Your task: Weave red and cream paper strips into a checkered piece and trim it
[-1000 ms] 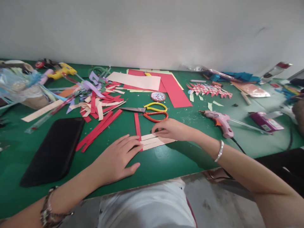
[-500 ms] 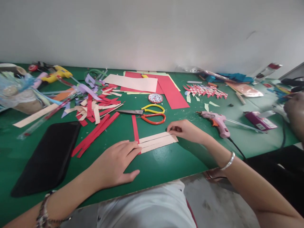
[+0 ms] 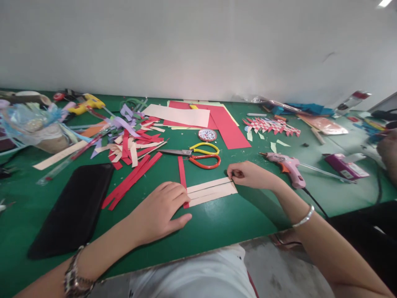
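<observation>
Several cream paper strips [image 3: 214, 193] lie side by side on the green table, their left ends on an upright red paper strip [image 3: 182, 171]. My left hand [image 3: 164, 209] rests flat over that crossing, fingertips pressing it and thumb stretched out. With closed fingertips my right hand [image 3: 245, 174] pinches the right end of the farthest cream strip. A narrow dark gap parts that strip from the one below it. Just beyond the strips lie scissors [image 3: 204, 161] with yellow and orange handles, blades pointing left.
Loose red strips [image 3: 133, 180] and a black pouch-like slab [image 3: 72, 207] lie left. Red card sheets [image 3: 231, 128] and a round dial [image 3: 207, 134] are behind. A pink glue gun [image 3: 287, 165], a purple box [image 3: 345, 165] and a woven paper piece [image 3: 273, 125] sit right. Another person's hand [image 3: 387, 149] shows at far right.
The view has shifted, so everything sits slightly lower and farther right. At its right end, the farthest cream strip has parted a little from its neighbour. My left hand keeps its place on the paper.
</observation>
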Demonstrator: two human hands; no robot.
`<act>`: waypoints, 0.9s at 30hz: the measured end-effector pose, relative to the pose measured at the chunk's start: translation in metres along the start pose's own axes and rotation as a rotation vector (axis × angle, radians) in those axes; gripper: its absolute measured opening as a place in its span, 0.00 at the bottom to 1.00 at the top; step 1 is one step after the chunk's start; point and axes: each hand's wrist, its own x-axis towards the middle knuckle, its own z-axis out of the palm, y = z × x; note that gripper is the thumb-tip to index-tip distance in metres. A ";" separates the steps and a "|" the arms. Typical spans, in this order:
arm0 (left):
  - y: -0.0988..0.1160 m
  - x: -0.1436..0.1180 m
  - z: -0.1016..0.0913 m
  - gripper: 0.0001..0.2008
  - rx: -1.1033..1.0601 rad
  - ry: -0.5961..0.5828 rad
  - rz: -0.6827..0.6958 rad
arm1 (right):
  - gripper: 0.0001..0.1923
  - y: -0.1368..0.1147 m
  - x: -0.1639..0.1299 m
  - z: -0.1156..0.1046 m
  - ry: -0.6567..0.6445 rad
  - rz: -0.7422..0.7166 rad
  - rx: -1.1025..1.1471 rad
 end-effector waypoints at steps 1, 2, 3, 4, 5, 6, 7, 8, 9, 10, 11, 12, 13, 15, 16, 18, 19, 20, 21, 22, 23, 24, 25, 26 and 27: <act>0.000 0.001 -0.002 0.11 -0.006 0.028 0.000 | 0.06 0.001 0.000 0.000 -0.005 -0.007 0.023; 0.000 0.001 -0.006 0.11 -0.002 0.066 -0.006 | 0.06 0.002 0.000 0.001 -0.005 -0.011 0.044; -0.001 0.002 -0.010 0.12 0.015 0.108 -0.023 | 0.05 0.004 0.001 0.001 -0.001 -0.011 0.061; -0.004 0.003 -0.015 0.12 0.046 0.152 -0.056 | 0.05 0.006 0.001 0.002 0.005 -0.010 0.076; -0.009 0.004 -0.020 0.12 0.095 0.203 -0.108 | 0.05 0.007 0.001 0.003 0.008 -0.012 0.091; -0.016 0.005 -0.026 0.13 0.154 0.236 -0.176 | 0.05 0.009 0.002 0.003 0.006 -0.018 0.110; -0.024 0.006 -0.030 0.14 0.233 0.264 -0.255 | 0.05 0.011 0.002 0.003 0.002 -0.023 0.130; -0.033 0.006 -0.034 0.15 0.333 0.254 -0.325 | 0.06 0.012 0.002 0.004 0.000 -0.028 0.151; -0.042 0.007 -0.036 0.16 0.435 0.225 -0.378 | 0.06 0.013 0.002 0.004 -0.004 -0.031 0.171; -0.052 0.007 -0.037 0.18 0.524 0.211 -0.415 | 0.06 0.015 0.003 0.004 -0.003 -0.030 0.189; -0.061 0.008 -0.036 0.18 0.577 0.198 -0.440 | 0.07 0.015 0.003 0.005 0.002 -0.026 0.205; -0.068 0.009 -0.035 0.17 0.597 0.191 -0.447 | 0.07 0.016 0.002 0.005 0.010 -0.018 0.221; -0.074 0.009 -0.033 0.16 0.606 0.186 -0.450 | 0.07 0.017 0.002 0.006 0.019 -0.011 0.238; -0.082 0.011 -0.029 0.15 0.606 0.164 -0.435 | 0.07 0.017 0.002 0.006 0.045 0.004 0.270; -0.084 0.012 -0.028 0.15 0.603 0.152 -0.422 | 0.07 0.017 0.002 0.007 0.060 0.010 0.283; -0.084 0.014 -0.029 0.14 0.597 0.142 -0.399 | 0.06 0.017 0.002 0.007 0.088 0.015 0.308; -0.083 0.014 -0.030 0.14 0.587 0.149 -0.392 | 0.06 0.017 0.003 0.007 0.100 0.015 0.321; -0.082 0.014 -0.032 0.13 0.567 0.166 -0.390 | 0.06 0.017 0.003 0.006 0.112 0.013 0.333; -0.080 0.014 -0.035 0.13 0.533 0.189 -0.395 | 0.06 0.016 0.003 0.006 0.126 0.010 0.346; -0.078 0.014 -0.039 0.13 0.486 0.213 -0.402 | 0.06 0.015 0.003 0.005 0.142 0.005 0.357; -0.074 0.014 -0.044 0.12 0.429 0.239 -0.416 | 0.06 0.014 0.003 0.004 0.160 -0.002 0.365; -0.070 0.014 -0.048 0.12 0.375 0.266 -0.434 | 0.06 0.012 0.002 0.003 0.182 -0.013 0.369; -0.064 0.014 -0.054 0.13 0.327 0.284 -0.447 | 0.06 0.009 0.001 0.002 0.206 -0.027 0.372; -0.058 0.015 -0.059 0.13 0.279 0.307 -0.438 | 0.06 0.005 -0.001 0.000 0.229 -0.046 0.374; -0.051 0.016 -0.064 0.13 0.244 0.355 -0.423 | 0.06 0.000 -0.003 -0.001 0.248 -0.071 0.379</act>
